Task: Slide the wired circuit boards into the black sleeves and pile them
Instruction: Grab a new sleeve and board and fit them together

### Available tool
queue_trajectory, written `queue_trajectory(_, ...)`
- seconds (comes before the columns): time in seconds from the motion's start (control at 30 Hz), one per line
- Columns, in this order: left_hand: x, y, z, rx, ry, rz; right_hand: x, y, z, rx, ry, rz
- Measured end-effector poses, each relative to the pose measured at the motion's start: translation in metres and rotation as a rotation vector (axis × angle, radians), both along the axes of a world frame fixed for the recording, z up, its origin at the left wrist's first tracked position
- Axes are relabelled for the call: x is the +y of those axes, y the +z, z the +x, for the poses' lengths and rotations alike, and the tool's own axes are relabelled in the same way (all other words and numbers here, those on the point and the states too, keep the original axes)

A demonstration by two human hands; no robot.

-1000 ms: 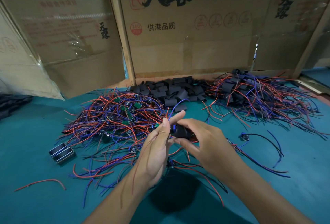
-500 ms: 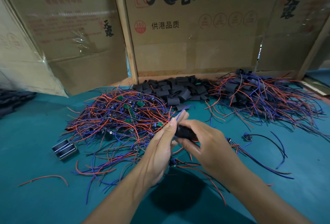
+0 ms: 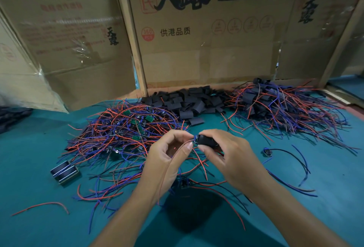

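Grip: right hand (image 3: pixel 230 154) pinches a black sleeve (image 3: pixel 206 140) between thumb and fingers at centre frame; left hand (image 3: pixel 169 154) nips thin red and blue leads (image 3: pixel 194 149) at the sleeve's left mouth.
Board: a small blue edge shows at that mouth, so the circuit board looks partly inside; how deep, I cannot tell.
Handling, sleeve: probably light, soft, easily squashed flat; best held by its sides so the mouth keeps open.
Handling, board and leads: judged light and stiff, with limp wires and fragile solder joints; push on the board's edge and do not tug the leads.
Supply: tangle of unsleeved boards (image 3: pixel 126 130), left of the hands; heap of empty sleeves (image 3: pixel 189 103) above centre.
Finished pile: sleeved boards (image 3: pixel 275 107), upper right.
Nearby: loose board with wires (image 3: pixel 267 151) right of the hands; metal part (image 3: pixel 64 172) lower left; green table (image 3: pixel 29 158); cardboard boxes (image 3: pixel 197 49) behind.
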State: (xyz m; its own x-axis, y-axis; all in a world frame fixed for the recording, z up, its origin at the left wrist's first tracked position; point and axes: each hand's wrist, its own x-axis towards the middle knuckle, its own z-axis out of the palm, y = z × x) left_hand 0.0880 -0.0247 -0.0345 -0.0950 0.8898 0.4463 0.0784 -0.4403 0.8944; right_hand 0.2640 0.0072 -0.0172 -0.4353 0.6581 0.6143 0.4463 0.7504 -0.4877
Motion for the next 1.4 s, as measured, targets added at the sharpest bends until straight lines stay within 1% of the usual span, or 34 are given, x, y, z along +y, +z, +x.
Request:
queue_trajectory(0.4,-0.0043,0.0019,-0.0020,0.084,0.076,0.036,-0.0014,0.0002,-0.0018,-0.064,0.049,-0.049)
queue_trajectory(0.53,-0.0047,0.0023,-0.0024,0.136,0.118,0.067,-0.0018,0.0010,-0.0020,-0.085,0.074,-0.097)
queue_trajectory(0.67,-0.0046,0.0040,-0.0014,0.137,0.129,0.077,-0.0032,0.0028,-0.0011,-0.062,0.104,-0.161)
queue_trajectory(0.93,-0.0066,0.0069,0.0002,0.178,0.116,0.093,-0.0032,0.0015,-0.0021,-0.083,0.098,-0.173)
queue_trajectory(1.17,-0.0085,0.0068,0.0025,0.196,0.103,0.054,-0.0015,0.0013,-0.0022,-0.093,0.105,-0.210)
queue_trajectory(1.33,-0.0098,0.0092,0.0042,0.214,0.099,0.069,-0.0004,0.0010,-0.0018,-0.101,0.117,-0.179)
queue_trajectory(1.4,-0.0094,0.0092,0.0025,0.255,0.104,0.082,-0.0002,0.0013,-0.0017,-0.107,0.127,-0.159)
